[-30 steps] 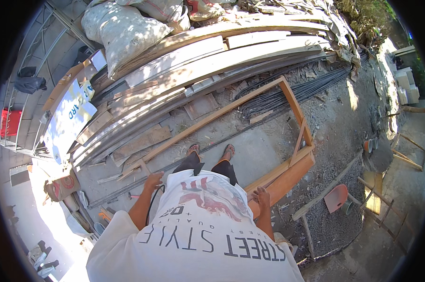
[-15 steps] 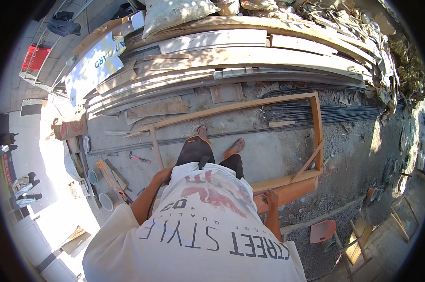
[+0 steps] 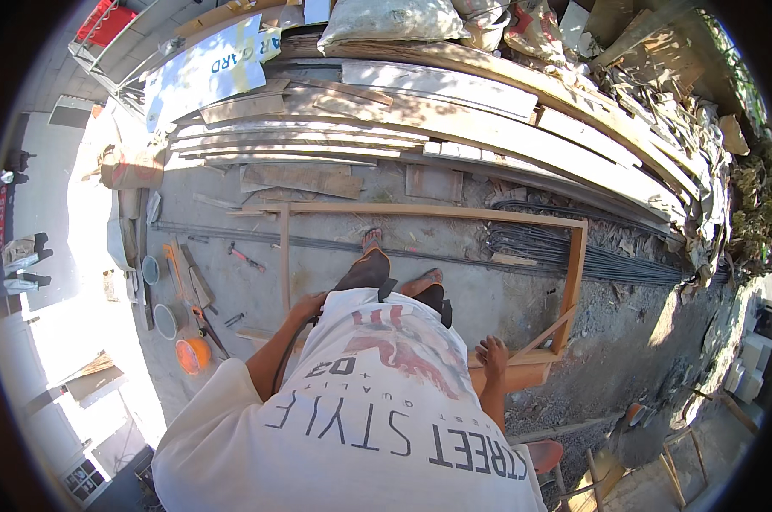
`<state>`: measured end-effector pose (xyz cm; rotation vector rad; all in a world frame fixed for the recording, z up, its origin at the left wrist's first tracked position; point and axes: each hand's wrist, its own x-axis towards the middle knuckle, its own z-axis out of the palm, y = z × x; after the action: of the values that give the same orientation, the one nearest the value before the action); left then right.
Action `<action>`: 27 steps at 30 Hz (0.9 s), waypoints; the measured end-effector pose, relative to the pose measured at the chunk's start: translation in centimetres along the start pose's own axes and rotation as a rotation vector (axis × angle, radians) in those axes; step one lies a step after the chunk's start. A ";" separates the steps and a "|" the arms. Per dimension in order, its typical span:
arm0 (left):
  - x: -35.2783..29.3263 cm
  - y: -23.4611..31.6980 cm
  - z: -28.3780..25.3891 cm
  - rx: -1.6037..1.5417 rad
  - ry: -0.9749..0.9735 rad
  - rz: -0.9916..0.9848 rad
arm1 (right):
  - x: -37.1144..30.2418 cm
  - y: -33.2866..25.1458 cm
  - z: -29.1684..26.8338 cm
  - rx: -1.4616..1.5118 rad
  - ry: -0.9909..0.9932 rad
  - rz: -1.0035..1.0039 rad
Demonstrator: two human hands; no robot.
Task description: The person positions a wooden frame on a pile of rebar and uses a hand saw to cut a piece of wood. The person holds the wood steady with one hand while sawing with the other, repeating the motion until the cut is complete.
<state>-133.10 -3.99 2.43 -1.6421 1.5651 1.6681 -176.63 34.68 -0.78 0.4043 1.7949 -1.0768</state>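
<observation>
I stand inside a long wooden frame [image 3: 429, 211] lying around my feet. At its right end a short diagonal brace [image 3: 546, 331] crosses the near corner. My right hand [image 3: 491, 352] is over the frame's near rail, fingers loosely bent and apart, with nothing seen in it. Whether it touches the rail I cannot tell. A wide reddish board [image 3: 527, 376] lies along that rail. My left hand [image 3: 309, 307] is beside my left thigh at the shirt's edge, its fingers mostly hidden. The frame's left crosspiece [image 3: 285, 256] is just beyond it.
Stacked planks [image 3: 454, 102] span the far side. Black rebar [image 3: 599, 252] lies under the frame's right end. To the left are a handsaw [image 3: 200, 317], buckets [image 3: 166, 322], an orange round thing [image 3: 193, 356] and a red-handled hammer-like tool [image 3: 248, 258]. Gravel [image 3: 612, 341] covers the right.
My view has shifted, bringing the orange round thing into sight at left. My right hand has lifted slightly at the near rail. My left hand stays by my thigh.
</observation>
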 end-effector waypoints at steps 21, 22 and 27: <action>6.4 -7.4 -1.4 -0.197 0.000 -0.094 | -2.7 -1.4 3.1 -0.352 -0.058 -0.014; 6.5 -7.6 -1.9 -0.191 0.002 -0.103 | -3.1 -2.1 4.0 -0.305 -0.033 0.014; 6.4 -7.6 -5.5 -0.167 0.062 -0.124 | -4.5 -2.5 7.1 -0.166 -0.018 0.018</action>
<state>-125.97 -8.78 -4.95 -1.8505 1.3520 1.7377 -172.15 28.36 3.37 0.3089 1.8446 -0.9084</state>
